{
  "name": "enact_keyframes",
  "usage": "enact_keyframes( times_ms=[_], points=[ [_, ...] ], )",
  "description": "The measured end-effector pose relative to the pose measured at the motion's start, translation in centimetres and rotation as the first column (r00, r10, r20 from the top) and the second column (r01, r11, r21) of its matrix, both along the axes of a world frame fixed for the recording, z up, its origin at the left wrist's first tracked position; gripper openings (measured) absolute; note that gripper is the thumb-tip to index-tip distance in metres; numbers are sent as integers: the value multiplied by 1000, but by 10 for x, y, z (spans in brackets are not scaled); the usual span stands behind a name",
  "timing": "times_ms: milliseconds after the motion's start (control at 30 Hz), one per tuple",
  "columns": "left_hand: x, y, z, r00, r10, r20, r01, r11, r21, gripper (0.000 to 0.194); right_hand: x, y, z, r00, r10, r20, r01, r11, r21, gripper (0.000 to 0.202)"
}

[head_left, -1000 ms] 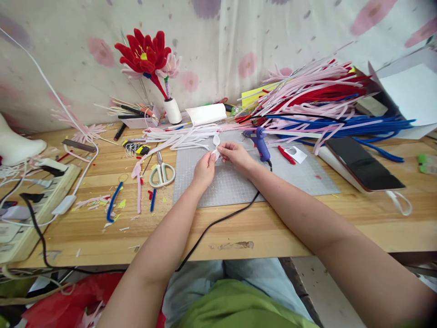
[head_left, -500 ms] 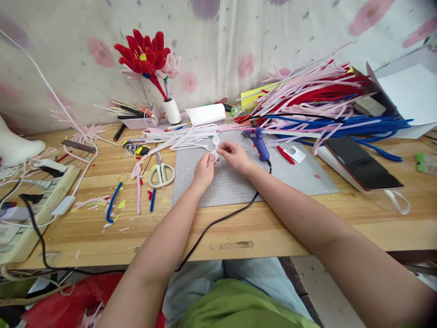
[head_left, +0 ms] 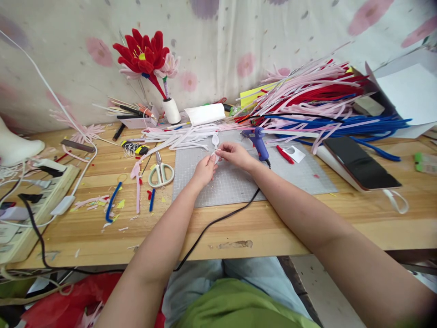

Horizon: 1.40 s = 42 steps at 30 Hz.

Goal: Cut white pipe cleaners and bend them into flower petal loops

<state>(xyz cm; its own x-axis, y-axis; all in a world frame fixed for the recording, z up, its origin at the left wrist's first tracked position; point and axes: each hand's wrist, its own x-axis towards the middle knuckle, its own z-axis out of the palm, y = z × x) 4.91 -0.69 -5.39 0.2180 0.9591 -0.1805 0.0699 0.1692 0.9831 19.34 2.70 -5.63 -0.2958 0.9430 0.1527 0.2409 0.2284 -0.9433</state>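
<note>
A small white fuzzy piece (head_left: pixel 215 140) with a rounded, petal-like top stands up between my fingertips over the grey cutting mat (head_left: pixel 225 184). My left hand (head_left: pixel 205 168) pinches its lower part from the left. From the right, the closed fingers of my right hand (head_left: pixel 235 155) grip the same piece, close against the left fingertips. The fingers hide part of its lower end. A purple glue gun (head_left: pixel 258 143) lies on the mat just right of my hands.
Scissors (head_left: pixel 161 174) and blue and pink scraps lie left of the mat. White pipe cleaners (head_left: pixel 184 138) lie behind it. A red tool (head_left: pixel 285 155), a phone (head_left: pixel 362 161) and a coloured pipe-cleaner pile (head_left: pixel 314 91) are at right. A black cord crosses the front.
The fingers of both hands have shifted slightly around the white piece, and more of my left hand's lower fingers shows. The piece remains held between them.
</note>
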Motion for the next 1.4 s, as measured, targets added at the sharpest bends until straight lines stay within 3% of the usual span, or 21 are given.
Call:
enact_keyframes(
  times_ms=[67,200,467,667,767,867,1033,1100,1400],
  points=[
    [-3,-2,7,995,-76,61,79,996,-45,35,4,1,4,998,9,63,-12,999,50,27],
    [-8,-4,14,983,-165,84,172,981,-87,27,14,3,10,988,109,113,-112,993,25,25],
    [-3,-2,9,995,-88,-49,85,994,-66,23,17,7,9,995,39,92,-46,996,72,29],
    [-7,0,4,980,-109,165,132,982,-134,23,7,1,2,984,25,-175,-51,987,-151,39],
    [-7,0,2,966,-67,249,104,985,-138,21,0,-3,1,986,44,-163,-75,979,-188,42],
    [-5,-1,3,956,-37,292,89,982,-166,14,-2,-2,3,996,-11,-91,-4,987,-159,42],
    [0,-2,6,976,69,208,-26,978,-205,13,-1,3,1,986,-160,56,162,986,-29,32],
    [1,-3,7,987,54,152,-23,979,-201,15,-1,4,0,980,-174,98,174,985,15,29],
    [-3,-6,15,995,-85,42,92,974,-208,14,1,2,2,999,12,43,-12,1000,2,31]
  ],
)
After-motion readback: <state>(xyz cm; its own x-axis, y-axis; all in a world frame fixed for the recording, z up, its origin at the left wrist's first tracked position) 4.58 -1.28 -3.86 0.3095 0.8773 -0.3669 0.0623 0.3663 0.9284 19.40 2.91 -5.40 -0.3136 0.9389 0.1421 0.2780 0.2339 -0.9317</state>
